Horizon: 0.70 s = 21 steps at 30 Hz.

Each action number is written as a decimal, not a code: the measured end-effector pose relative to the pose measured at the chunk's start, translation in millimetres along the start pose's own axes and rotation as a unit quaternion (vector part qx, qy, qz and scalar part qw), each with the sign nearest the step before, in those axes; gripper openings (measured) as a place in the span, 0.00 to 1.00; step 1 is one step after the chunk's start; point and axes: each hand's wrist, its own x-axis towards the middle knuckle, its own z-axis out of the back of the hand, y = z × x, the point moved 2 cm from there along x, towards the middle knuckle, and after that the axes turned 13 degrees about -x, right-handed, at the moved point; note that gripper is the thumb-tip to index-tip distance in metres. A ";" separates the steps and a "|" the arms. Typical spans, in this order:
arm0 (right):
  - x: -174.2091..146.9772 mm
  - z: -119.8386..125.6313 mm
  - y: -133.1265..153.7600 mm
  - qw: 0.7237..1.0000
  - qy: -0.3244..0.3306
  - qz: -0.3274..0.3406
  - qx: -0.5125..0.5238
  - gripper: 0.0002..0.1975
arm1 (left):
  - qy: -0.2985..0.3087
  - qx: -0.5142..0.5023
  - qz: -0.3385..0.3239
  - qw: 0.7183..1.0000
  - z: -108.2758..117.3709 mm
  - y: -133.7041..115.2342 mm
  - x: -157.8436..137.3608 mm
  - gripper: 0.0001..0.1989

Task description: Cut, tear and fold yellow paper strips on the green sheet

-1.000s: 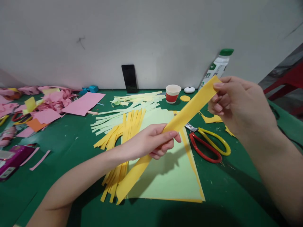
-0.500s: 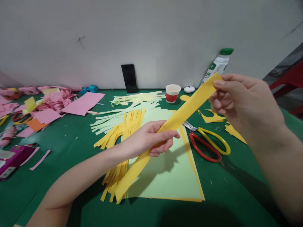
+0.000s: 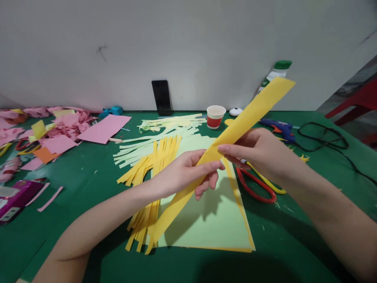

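Note:
A long yellow paper strip [image 3: 253, 112] slants from lower left to upper right in front of me. My left hand [image 3: 196, 173] pinches it near the middle between thumb and fingers. Just above, my right hand [image 3: 250, 149] grips the same strip, thumb on the near face. Under my hands lies a light green paper sheet [image 3: 218, 228] with a yellow edge showing beneath it. Cut yellow strips [image 3: 165, 151] and pale green strips [image 3: 132, 151] lie to its left and behind. Scissors [image 3: 259, 186] with red and yellow handles rest partly behind my right hand.
On the green table stand a paper cup [image 3: 215, 118] and a phone [image 3: 161, 97] leaning on the wall. A blue glue gun [image 3: 279, 129] with a black cord lies at right, near a white bottle [image 3: 275, 74]. Pink paper [image 3: 106, 129] and a purple tool [image 3: 19, 198] are at left.
My right hand has slid down from the strip's upper end to near my left hand. The strip's top now sticks out freely, and the glue gun has come into sight.

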 end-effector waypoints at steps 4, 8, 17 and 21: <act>4.6 19.9 -6.4 0.995 -0.075 0.005 0.063 0.09 | 0.027 -0.022 0.009 0.999 0.3 0.9 0.5 0.09; 7.1 36.7 -7.5 0.983 -0.145 0.016 0.116 0.03 | 0.029 -0.029 0.023 0.999 1.0 2.6 0.0 0.09; 6.4 47.4 -6.2 0.973 -0.195 0.042 0.118 0.02 | 0.041 -0.024 0.041 0.998 2.4 5.1 0.7 0.09; 7.6 58.6 -9.6 0.961 -0.230 0.061 0.141 0.11 | 0.061 -0.036 0.049 0.996 2.8 7.0 1.4 0.09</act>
